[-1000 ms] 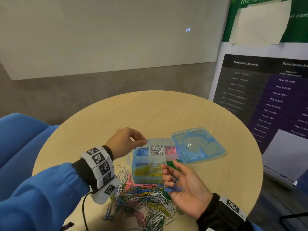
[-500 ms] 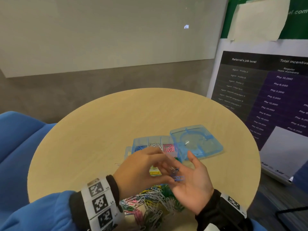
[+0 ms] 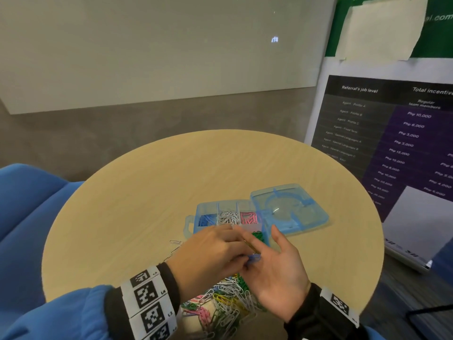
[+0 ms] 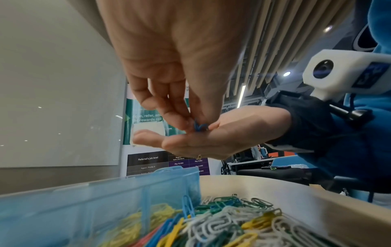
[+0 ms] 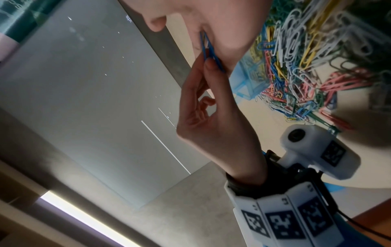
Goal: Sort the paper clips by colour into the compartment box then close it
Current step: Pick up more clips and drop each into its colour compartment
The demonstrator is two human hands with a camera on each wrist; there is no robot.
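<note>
My right hand (image 3: 277,268) is held palm up, fingers relaxed, just in front of the clear blue compartment box (image 3: 193,225). Blue paper clips (image 3: 253,258) lie on its palm. My left hand (image 3: 246,260) reaches over from the left and pinches those blue clips (image 4: 200,127) with thumb and fingertips. The box holds blue, silver and pink clips in its far row and green and yellow in the near row, partly hidden by my hands. Its lid (image 3: 289,209) lies open flat to the right. A mixed pile of clips (image 3: 220,303) lies under my wrists.
The round wooden table (image 3: 147,192) carries only the box and the pile; a few stray silver clips (image 3: 175,242) lie left of my left hand. A blue chair (image 3: 24,197) stands at the left, a printed poster board (image 3: 392,143) at the right.
My left hand came back from the box's silver compartment to my right palm and now pinches the blue clips there. The right hand stayed palm up.
</note>
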